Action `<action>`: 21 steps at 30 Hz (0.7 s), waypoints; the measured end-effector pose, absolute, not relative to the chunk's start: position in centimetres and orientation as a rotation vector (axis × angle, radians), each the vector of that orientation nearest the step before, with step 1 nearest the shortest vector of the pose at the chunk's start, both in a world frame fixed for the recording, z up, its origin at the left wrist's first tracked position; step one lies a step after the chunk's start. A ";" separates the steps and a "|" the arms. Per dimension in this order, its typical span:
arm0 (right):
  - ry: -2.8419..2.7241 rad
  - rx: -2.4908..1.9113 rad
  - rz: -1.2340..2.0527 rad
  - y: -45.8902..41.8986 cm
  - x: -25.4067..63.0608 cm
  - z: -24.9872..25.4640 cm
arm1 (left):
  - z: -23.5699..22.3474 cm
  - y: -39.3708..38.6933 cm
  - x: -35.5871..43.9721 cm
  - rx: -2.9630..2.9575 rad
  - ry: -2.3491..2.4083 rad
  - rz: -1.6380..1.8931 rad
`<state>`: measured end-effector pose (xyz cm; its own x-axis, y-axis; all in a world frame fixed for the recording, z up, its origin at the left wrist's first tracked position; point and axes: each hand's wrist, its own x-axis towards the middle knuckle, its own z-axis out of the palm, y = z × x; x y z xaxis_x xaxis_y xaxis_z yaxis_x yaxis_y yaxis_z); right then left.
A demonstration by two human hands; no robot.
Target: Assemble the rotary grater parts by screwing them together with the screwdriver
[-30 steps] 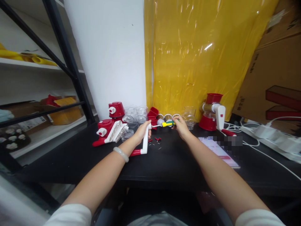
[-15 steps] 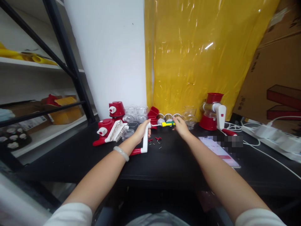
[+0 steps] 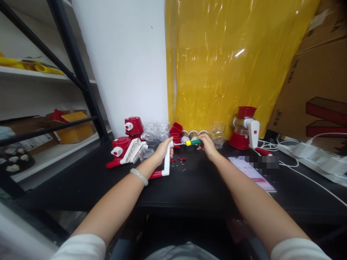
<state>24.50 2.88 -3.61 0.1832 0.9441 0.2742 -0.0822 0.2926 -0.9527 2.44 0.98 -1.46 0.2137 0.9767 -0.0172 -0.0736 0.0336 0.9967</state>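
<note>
My left hand (image 3: 163, 150) is closed round the upper end of a white crank handle (image 3: 166, 164) with a red grip that points down to the left. In my right hand (image 3: 207, 146) is a screwdriver (image 3: 193, 142) with a green and yellow handle, held by the fingertips. Its metal shaft lies level and its tip meets the top end of the crank handle; the exact contact is hidden by my left fingers. Below, small red plastic parts (image 3: 182, 159) and several small screws (image 3: 184, 169) lie on the black table (image 3: 200, 187).
Red grinder bodies (image 3: 121, 146) and white crank arms (image 3: 136, 150) stand at left. Clear plastic cups (image 3: 156, 130), a red hopper (image 3: 177, 129) and metal drums (image 3: 193, 134) line the back. At right are an assembled grinder (image 3: 243, 130), a phone (image 3: 252, 174) and a power strip (image 3: 300, 155).
The screwdriver has turned about its axis: more green and less yellow shows on its handle. Both hands stay in nearly the same place.
</note>
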 end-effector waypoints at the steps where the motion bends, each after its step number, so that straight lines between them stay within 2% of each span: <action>1: -1.132 -0.995 0.917 2.9 24.5 -3.7 | -1.4 1.0 2.4 1.228 1.005 1.074; 11: -1.226 -1.108 0.753 3.7 24.9 -4.5 | -1.5 0.8 2.5 1.239 0.997 1.063; 21: -1.150 -1.038 0.852 3.3 24.6 -4.1 | -1.7 1.1 2.4 1.289 0.998 1.057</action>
<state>24.62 3.31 -4.07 0.2162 0.9293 0.2996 -0.0152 0.3100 -0.9506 2.39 1.09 -1.72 0.2367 0.9715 0.0136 -0.0416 -0.0038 0.9991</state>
